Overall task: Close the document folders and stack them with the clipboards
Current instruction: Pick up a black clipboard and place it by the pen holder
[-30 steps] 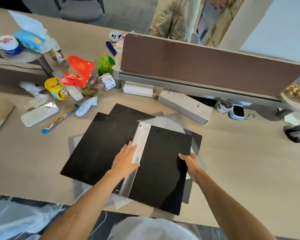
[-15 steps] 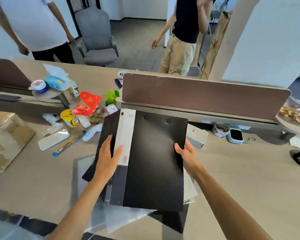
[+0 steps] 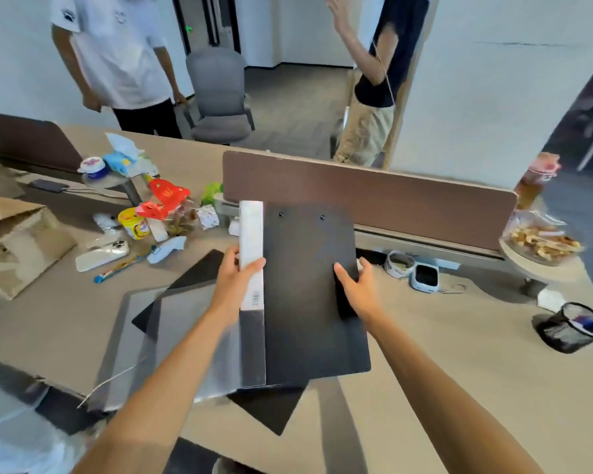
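Observation:
A closed black document folder (image 3: 305,289) with a white spine label is held up above the desk, tilted toward me. My left hand (image 3: 235,278) grips its spine edge, thumb over the white label. My right hand (image 3: 355,289) holds its right edge. Beneath it on the desk lie another black folder or clipboard (image 3: 192,271) and grey translucent sleeves (image 3: 182,323); a black corner (image 3: 271,408) sticks out at the near side.
A brown desk divider (image 3: 367,189) stands right behind the folder. Snacks, a phone (image 3: 101,256) and a candy bar (image 3: 124,268) clutter the left. A mesh pen cup (image 3: 572,331) lies at the right, a plate of food (image 3: 541,244) beyond. Two people stand past the desk.
The folder was open flat on the desk a second ago; it is now closed and lifted off the pile in both hands. My head has tilted up, showing more of the room.

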`<control>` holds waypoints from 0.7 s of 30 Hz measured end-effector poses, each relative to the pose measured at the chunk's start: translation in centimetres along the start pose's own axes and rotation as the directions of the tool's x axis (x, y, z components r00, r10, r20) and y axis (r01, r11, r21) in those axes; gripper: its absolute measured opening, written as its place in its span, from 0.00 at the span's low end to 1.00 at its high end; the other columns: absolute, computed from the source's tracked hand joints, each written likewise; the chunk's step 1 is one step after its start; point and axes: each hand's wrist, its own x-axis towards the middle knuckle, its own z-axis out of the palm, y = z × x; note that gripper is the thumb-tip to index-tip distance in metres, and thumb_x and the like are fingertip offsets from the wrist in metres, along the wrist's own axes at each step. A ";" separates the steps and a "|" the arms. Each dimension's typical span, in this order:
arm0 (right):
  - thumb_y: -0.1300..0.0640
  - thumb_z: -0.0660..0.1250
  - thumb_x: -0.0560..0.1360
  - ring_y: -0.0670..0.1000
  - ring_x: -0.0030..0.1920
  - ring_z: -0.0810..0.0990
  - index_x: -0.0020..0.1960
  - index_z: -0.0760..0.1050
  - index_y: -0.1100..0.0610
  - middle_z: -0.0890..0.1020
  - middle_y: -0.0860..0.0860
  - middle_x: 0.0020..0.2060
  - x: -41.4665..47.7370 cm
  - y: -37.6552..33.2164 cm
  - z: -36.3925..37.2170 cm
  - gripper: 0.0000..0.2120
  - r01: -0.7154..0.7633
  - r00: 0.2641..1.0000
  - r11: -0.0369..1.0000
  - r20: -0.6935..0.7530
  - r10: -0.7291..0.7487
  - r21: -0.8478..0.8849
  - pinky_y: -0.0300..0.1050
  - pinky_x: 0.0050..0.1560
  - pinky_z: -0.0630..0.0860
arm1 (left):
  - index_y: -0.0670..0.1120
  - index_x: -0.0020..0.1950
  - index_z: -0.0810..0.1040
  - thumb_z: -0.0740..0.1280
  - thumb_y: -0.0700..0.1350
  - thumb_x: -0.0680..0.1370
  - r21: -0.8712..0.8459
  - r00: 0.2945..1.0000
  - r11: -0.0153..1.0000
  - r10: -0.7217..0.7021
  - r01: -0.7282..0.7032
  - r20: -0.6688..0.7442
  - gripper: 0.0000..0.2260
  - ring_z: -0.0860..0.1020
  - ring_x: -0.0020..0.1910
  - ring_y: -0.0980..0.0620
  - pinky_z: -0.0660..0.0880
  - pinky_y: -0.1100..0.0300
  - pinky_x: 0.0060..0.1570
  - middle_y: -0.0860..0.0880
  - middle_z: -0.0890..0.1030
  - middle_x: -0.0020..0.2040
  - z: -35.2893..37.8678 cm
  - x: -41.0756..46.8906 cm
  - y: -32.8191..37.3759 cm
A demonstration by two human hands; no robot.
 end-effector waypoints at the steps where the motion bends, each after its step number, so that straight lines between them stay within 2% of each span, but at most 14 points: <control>1: 0.53 0.65 0.78 0.49 0.57 0.78 0.69 0.63 0.58 0.76 0.50 0.61 -0.4 1.2 -2.2 0.23 -0.037 0.999 0.999 -0.033 0.036 -0.005 0.39 0.53 0.75 | 0.47 0.59 0.72 0.70 0.40 0.75 0.005 0.999 0.999 -0.033 0.033 0.031 0.14 0.79 0.51 0.46 0.75 0.54 0.50 0.45 0.80 0.54 2.1 -0.3 -0.9; 3: 0.53 0.64 0.78 0.53 0.60 0.79 0.69 0.64 0.58 0.77 0.54 0.62 -1.5 3.7 -6.8 0.23 -0.109 0.987 0.994 -0.117 0.107 -0.012 0.44 0.57 0.77 | 0.46 0.64 0.70 0.69 0.43 0.77 0.062 0.988 0.995 -0.084 0.077 0.127 0.17 0.78 0.53 0.47 0.73 0.56 0.51 0.46 0.80 0.57 6.8 -1.0 -2.5; 6: 0.55 0.65 0.77 0.53 0.52 0.81 0.63 0.64 0.57 0.80 0.57 0.58 -4.3 7.1 -14.1 0.18 -0.195 0.933 0.981 -0.310 0.184 -0.005 0.53 0.59 0.77 | 0.44 0.66 0.68 0.67 0.49 0.78 0.288 0.953 0.954 -0.156 0.078 0.258 0.20 0.77 0.56 0.47 0.70 0.57 0.54 0.46 0.78 0.60 13.7 -2.3 -6.2; 9: 0.57 0.65 0.77 0.52 0.47 0.81 0.63 0.64 0.58 0.82 0.56 0.49 -7.9 10.0 -20.5 0.17 -0.266 0.852 0.964 -0.472 0.227 -0.018 0.49 0.53 0.77 | 0.48 0.71 0.66 0.67 0.55 0.76 0.444 0.877 0.894 -0.258 0.057 0.406 0.26 0.76 0.63 0.46 0.71 0.53 0.63 0.48 0.77 0.64 20.2 -4.3 -9.8; 11: 0.58 0.65 0.77 0.53 0.48 0.80 0.64 0.63 0.60 0.80 0.57 0.51 -10.2 11.4 -23.8 0.19 -0.314 0.807 0.949 -0.533 0.252 -0.026 0.46 0.50 0.75 | 0.52 0.76 0.60 0.66 0.53 0.76 0.525 0.801 0.851 -0.332 0.026 0.499 0.30 0.74 0.66 0.46 0.69 0.50 0.67 0.51 0.74 0.68 23.6 -5.4 -12.1; 12: 0.59 0.65 0.77 0.53 0.50 0.80 0.64 0.64 0.60 0.79 0.57 0.53 -11.2 11.9 -25.4 0.18 -0.341 0.784 0.940 -0.559 0.268 -0.028 0.46 0.50 0.75 | 0.53 0.77 0.58 0.66 0.50 0.76 0.550 0.763 0.835 -0.360 0.007 0.536 0.31 0.74 0.66 0.46 0.69 0.50 0.67 0.51 0.74 0.68 25.2 -6.2 -13.0; 14: 0.60 0.66 0.76 0.55 0.53 0.79 0.64 0.67 0.59 0.79 0.56 0.54 -12.6 12.6 -28.3 0.18 -0.391 0.748 0.918 -0.605 0.272 -0.071 0.49 0.54 0.77 | 0.55 0.75 0.61 0.64 0.45 0.72 0.576 0.711 0.817 -0.405 -0.001 0.575 0.31 0.76 0.63 0.46 0.72 0.49 0.66 0.51 0.76 0.68 28.2 -7.4 -14.8; 17: 0.59 0.68 0.73 0.57 0.57 0.79 0.62 0.72 0.58 0.80 0.56 0.56 -13.1 14.0 -32.3 0.18 -0.471 0.729 0.860 -0.636 0.253 -0.198 0.54 0.60 0.76 | 0.56 0.71 0.65 0.62 0.47 0.67 0.591 0.665 0.806 -0.441 -0.001 0.603 0.30 0.78 0.59 0.46 0.75 0.46 0.62 0.50 0.78 0.65 31.5 -8.4 -17.4; 19: 0.58 0.68 0.71 0.57 0.57 0.79 0.62 0.74 0.59 0.81 0.56 0.56 -13.1 14.6 -34.1 0.19 -0.531 0.742 0.806 -0.602 0.295 -0.261 0.50 0.57 0.77 | 0.56 0.72 0.64 0.62 0.48 0.68 0.608 0.656 0.794 -0.462 0.005 0.597 0.31 0.77 0.62 0.45 0.74 0.47 0.63 0.51 0.76 0.68 32.9 -8.9 -18.8; 21: 0.54 0.67 0.71 0.57 0.60 0.77 0.65 0.73 0.59 0.77 0.56 0.62 -13.0 14.9 -34.7 0.23 -0.598 0.755 0.714 -0.556 0.348 -0.365 0.48 0.60 0.75 | 0.54 0.72 0.65 0.61 0.47 0.69 0.622 0.679 0.781 -0.426 -0.058 0.598 0.30 0.75 0.63 0.45 0.74 0.47 0.64 0.49 0.74 0.69 33.1 -10.0 -18.2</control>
